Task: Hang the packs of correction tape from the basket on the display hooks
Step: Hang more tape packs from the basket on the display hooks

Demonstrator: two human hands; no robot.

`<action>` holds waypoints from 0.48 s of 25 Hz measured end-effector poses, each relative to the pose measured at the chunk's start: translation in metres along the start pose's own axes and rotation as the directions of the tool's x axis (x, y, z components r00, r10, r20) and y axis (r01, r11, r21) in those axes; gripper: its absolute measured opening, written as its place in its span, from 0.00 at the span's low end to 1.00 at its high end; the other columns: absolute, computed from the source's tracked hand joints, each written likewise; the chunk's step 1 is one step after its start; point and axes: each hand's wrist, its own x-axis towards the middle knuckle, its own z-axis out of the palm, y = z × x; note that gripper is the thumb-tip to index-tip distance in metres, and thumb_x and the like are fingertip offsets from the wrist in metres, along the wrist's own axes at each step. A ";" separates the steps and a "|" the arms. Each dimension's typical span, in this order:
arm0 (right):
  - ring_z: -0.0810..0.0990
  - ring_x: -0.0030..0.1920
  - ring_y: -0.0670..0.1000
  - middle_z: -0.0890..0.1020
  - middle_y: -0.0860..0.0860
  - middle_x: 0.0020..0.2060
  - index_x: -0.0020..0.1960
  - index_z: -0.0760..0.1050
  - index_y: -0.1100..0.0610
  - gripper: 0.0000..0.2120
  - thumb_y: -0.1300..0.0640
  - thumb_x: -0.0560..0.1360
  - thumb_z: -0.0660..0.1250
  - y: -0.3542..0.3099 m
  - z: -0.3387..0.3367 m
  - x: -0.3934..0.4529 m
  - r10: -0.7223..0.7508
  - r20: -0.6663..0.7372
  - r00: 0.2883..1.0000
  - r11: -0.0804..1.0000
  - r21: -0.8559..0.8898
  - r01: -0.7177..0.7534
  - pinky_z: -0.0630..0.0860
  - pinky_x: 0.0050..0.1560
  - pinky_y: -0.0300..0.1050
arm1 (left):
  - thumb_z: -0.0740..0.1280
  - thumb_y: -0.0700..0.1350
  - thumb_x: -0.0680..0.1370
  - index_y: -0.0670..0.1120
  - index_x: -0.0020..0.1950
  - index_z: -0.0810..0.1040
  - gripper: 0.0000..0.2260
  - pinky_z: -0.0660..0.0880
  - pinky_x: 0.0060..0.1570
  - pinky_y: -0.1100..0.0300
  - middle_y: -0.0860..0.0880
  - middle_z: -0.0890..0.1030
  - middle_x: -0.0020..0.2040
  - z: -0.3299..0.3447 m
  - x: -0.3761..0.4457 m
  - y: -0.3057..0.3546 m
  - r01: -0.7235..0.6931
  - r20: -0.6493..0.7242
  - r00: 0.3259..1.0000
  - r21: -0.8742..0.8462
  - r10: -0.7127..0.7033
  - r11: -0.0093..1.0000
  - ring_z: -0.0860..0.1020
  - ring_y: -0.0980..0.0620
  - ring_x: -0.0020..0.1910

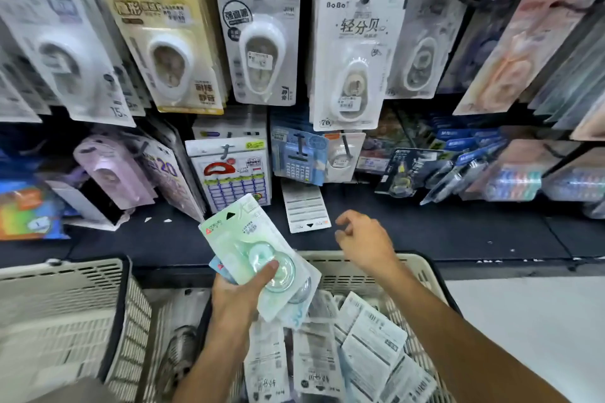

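My left hand (pixel 237 296) grips a small stack of correction tape packs (pixel 252 249); the top one is pale green with a clear blister, and my thumb presses on the blister. Held above the beige basket (pixel 415 267), my right hand (pixel 363 240) is empty, its fingers loosely curled. Several more packs (pixel 363 347) lie face down inside the basket. A single pack (pixel 305 208) lies face down on the dark shelf just past my right hand. Rows of correction tape packs (pixel 260 42) hang on display hooks above.
A second beige basket (pixel 62 301) stands at the left, beside the first. Lower hooks carry purple packs (pixel 114 170), a calculator pack (pixel 299 157) and blue pen packs (pixel 458 157). A dark shelf ledge (pixel 458 232) runs below the hooks. Pale floor (pixel 523 321) shows at the right.
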 end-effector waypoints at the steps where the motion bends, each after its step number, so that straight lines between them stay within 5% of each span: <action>1: 0.81 0.57 0.55 0.83 0.50 0.57 0.65 0.74 0.50 0.16 0.58 0.78 0.65 0.002 0.010 0.020 -0.065 0.038 0.997 0.988 -0.139 0.069 0.77 0.54 0.47 | 0.81 0.37 0.68 0.49 0.57 0.82 0.20 0.82 0.34 0.58 0.49 0.89 0.48 -0.003 0.012 -0.002 0.031 -0.014 0.999 -0.027 -0.031 0.999 0.88 0.49 0.44; 4: 0.69 0.69 0.60 0.63 0.51 0.78 0.79 0.58 0.48 0.37 0.66 0.74 0.65 0.012 0.047 0.077 -0.136 0.241 0.961 0.894 -0.389 0.223 0.72 0.65 0.54 | 0.81 0.33 0.66 0.46 0.58 0.81 0.23 0.84 0.39 0.53 0.47 0.89 0.46 -0.010 0.044 -0.012 0.102 -0.013 0.995 0.041 -0.102 0.994 0.88 0.46 0.43; 6: 0.65 0.73 0.62 0.53 0.49 0.81 0.81 0.54 0.48 0.42 0.71 0.73 0.64 0.018 0.065 0.101 -0.105 0.339 0.935 0.828 -0.490 0.271 0.70 0.69 0.57 | 0.79 0.30 0.66 0.45 0.58 0.80 0.24 0.84 0.47 0.47 0.46 0.89 0.46 -0.012 0.053 -0.016 0.144 -0.009 0.990 0.063 -0.143 0.988 0.88 0.44 0.44; 8: 0.68 0.72 0.61 0.64 0.52 0.78 0.78 0.63 0.51 0.35 0.72 0.75 0.62 0.020 0.079 0.116 -0.095 0.356 0.930 0.803 -0.524 0.283 0.72 0.67 0.55 | 0.79 0.30 0.65 0.44 0.58 0.79 0.24 0.83 0.52 0.41 0.44 0.88 0.46 -0.017 0.060 -0.019 0.173 -0.029 0.985 0.057 -0.171 0.983 0.87 0.42 0.45; 10: 0.74 0.64 0.58 0.78 0.56 0.64 0.70 0.72 0.53 0.25 0.70 0.75 0.61 0.021 0.083 0.120 -0.140 0.307 0.941 0.728 -0.613 0.308 0.76 0.60 0.52 | 0.79 0.30 0.65 0.44 0.58 0.80 0.24 0.81 0.56 0.37 0.43 0.88 0.47 -0.016 0.064 -0.017 0.190 -0.045 0.981 0.034 -0.188 0.981 0.87 0.40 0.47; 12: 0.72 0.65 0.58 0.75 0.55 0.68 0.71 0.70 0.52 0.27 0.68 0.75 0.63 0.019 0.082 0.118 -0.238 0.306 0.922 0.638 -0.666 0.386 0.72 0.61 0.53 | 0.79 0.30 0.66 0.44 0.58 0.80 0.23 0.80 0.57 0.36 0.43 0.88 0.47 -0.016 0.063 -0.015 0.183 -0.062 0.981 0.023 -0.181 0.983 0.86 0.38 0.49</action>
